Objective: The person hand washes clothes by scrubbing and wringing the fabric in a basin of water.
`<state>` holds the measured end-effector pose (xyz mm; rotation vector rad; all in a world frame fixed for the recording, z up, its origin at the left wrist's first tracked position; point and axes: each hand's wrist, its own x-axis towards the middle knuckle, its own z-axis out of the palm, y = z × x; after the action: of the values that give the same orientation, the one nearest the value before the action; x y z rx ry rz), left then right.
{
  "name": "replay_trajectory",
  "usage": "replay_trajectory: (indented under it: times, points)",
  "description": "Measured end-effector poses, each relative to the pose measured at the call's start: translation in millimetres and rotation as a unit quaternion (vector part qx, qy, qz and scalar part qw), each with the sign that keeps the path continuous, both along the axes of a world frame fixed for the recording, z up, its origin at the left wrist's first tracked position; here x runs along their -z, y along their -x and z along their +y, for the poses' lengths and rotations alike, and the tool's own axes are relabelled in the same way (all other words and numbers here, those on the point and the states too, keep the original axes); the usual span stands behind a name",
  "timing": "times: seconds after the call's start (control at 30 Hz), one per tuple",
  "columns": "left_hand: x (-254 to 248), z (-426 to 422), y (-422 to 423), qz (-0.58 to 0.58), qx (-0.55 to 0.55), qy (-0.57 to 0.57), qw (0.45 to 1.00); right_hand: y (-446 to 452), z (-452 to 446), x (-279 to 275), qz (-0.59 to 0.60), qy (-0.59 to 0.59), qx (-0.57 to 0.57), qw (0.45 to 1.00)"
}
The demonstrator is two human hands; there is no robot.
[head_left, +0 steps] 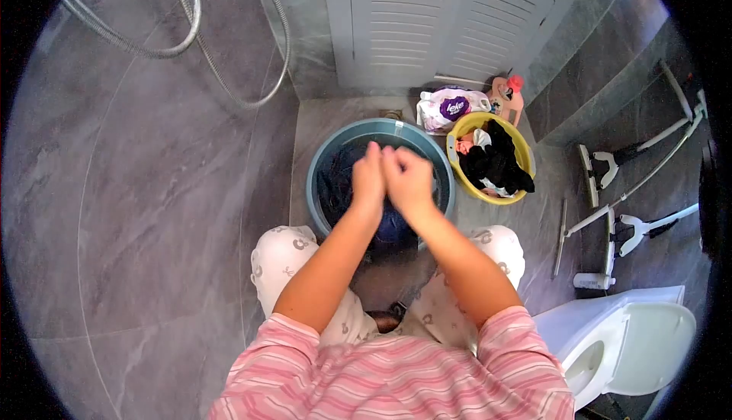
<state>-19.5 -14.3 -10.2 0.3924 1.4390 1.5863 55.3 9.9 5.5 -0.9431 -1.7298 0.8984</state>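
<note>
A large blue-grey basin [315, 191] stands on the floor between my knees, with dark wet cloth [334, 180] in it. Over its middle, my left hand [368, 180] and my right hand [408, 178] are side by side, touching or nearly touching at the fingers. The fingers of both look curled and are blurred. Whether anything small is between them is hidden.
Right of the basin is a yellow basin [528, 162] of black and white clothes. Behind it stand a white-and-purple bag [450, 109] and a pink bottle [507, 98]. A toilet [648, 344] and mops [633, 229] are at the right. A shower hose [282, 31] hangs upper left.
</note>
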Motion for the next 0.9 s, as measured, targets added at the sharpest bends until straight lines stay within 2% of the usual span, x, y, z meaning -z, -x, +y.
replay_trajectory:
  times: [0.03, 0.1, 0.17, 0.2, 0.27, 0.3, 0.37, 0.4, 0.43, 0.47, 0.5, 0.63, 0.7, 0.73, 0.77, 0.83, 0.87, 0.9]
  points:
    - [-21, -8, -17, 0.069, 0.019, 0.023, 0.997, -3, 16, -6, 0.010, 0.040, 0.053, 0.998]
    - [-23, -13, -28, 0.096, 0.057, -0.026, 0.993, -7, 40, -3, 0.062, 0.056, 0.084, 0.993]
    - [-20, -10, -16, 0.078, 0.021, -0.017, 0.997, -3, 27, 3, 0.001, 0.005, 0.097, 0.995]
    - [-15, -8, -5, 0.013, 0.015, -0.019, 1.000, 2, 9, -9, 0.039, -0.007, 0.071, 0.997]
    - [-2, -5, 15, -0.119, -0.021, -0.053, 0.991, 0, -23, -9, -0.021, -0.111, -0.033, 0.993]
    - [2, -2, 28, 0.067, -0.006, 0.005, 0.998, -3, -33, -9, -0.056, -0.166, -0.101, 0.979]
    - [19, 4, 26, 0.059, 0.007, 0.035, 0.998, -4, -23, -7, -0.046, -0.184, -0.070, 0.979]
    - [11, -1, 14, -0.002, 0.023, -0.019, 1.000, -5, -14, -5, -0.038, -0.201, -0.037, 0.978]
    - [-5, -8, -2, -0.063, 0.039, -0.073, 0.995, -6, 2, -3, -0.043, -0.149, 0.019, 0.988]
    - [-18, -8, -11, 0.030, 0.068, -0.050, 0.996, -9, 17, -2, -0.022, -0.101, 0.054, 0.993]
    - [-20, -9, -15, 0.036, 0.092, -0.092, 0.991, -12, 28, -2, 0.000, -0.053, 0.088, 0.995]
    - [-20, -4, -6, 0.011, 0.176, -0.069, 0.982, -18, 36, -5, -0.027, -0.054, 0.113, 0.992]
    - [-17, 1, 5, 0.232, 0.235, -0.073, 0.941, -20, 28, -19, 0.096, -0.004, 0.048, 0.994]
    - [-22, 1, 5, 0.223, 0.252, -0.136, 0.932, -26, 27, -24, 0.101, -0.014, 0.019, 0.995]
    - [-27, -4, 0, 0.293, 0.276, -0.099, 0.910, -34, 35, -19, 0.118, 0.008, -0.004, 0.993]
    - [-30, -11, -16, 0.390, 0.332, -0.051, 0.857, -48, 56, -15, 0.112, 0.018, 0.047, 0.992]
    - [-39, -11, -16, 0.285, 0.372, -0.135, 0.873, -53, 70, -9, 0.122, 0.060, 0.033, 0.990]
    - [-38, -10, -14, 0.283, 0.369, -0.136, 0.875, -54, 73, -14, 0.131, 0.102, 0.019, 0.986]
